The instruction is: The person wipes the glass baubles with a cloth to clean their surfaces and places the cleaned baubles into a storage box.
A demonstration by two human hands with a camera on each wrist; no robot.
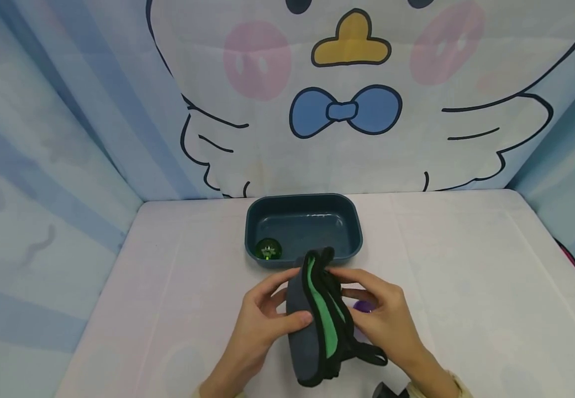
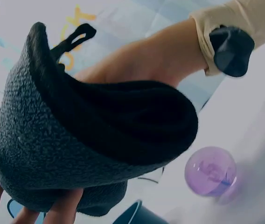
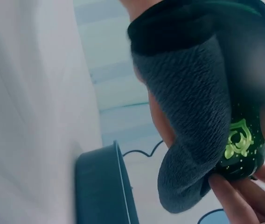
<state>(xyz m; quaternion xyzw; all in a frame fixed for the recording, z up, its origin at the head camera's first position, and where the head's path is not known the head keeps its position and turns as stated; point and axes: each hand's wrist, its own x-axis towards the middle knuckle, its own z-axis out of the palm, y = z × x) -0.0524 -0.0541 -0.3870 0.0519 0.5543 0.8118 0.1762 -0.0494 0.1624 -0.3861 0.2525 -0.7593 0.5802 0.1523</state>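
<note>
A soft dark-grey fabric pouch (image 1: 302,331), with black edging, a green lining and a small loop at its near end, is held up between both hands. My left hand (image 1: 262,320) grips its grey side, thumb on the near face. On the opposite side my right hand (image 1: 384,309) holds the black part, its fingertips partly hidden. The right wrist view shows a dark rounded surface with a green emblem (image 3: 239,140) and pale specks by the fingers; I cannot tell whether it belongs to the pouch. A purple ball (image 2: 211,171) sits on the table, partly covered by my right hand in the head view.
Just beyond the hands stands a dark teal bin (image 1: 312,226) with a green ball (image 1: 268,249) in its near left corner. White cloth covers the table (image 1: 466,276). Printed curtains (image 1: 267,155) rise at the back and sides. Dark wrist gear (image 1: 389,391) shows near the right cuff.
</note>
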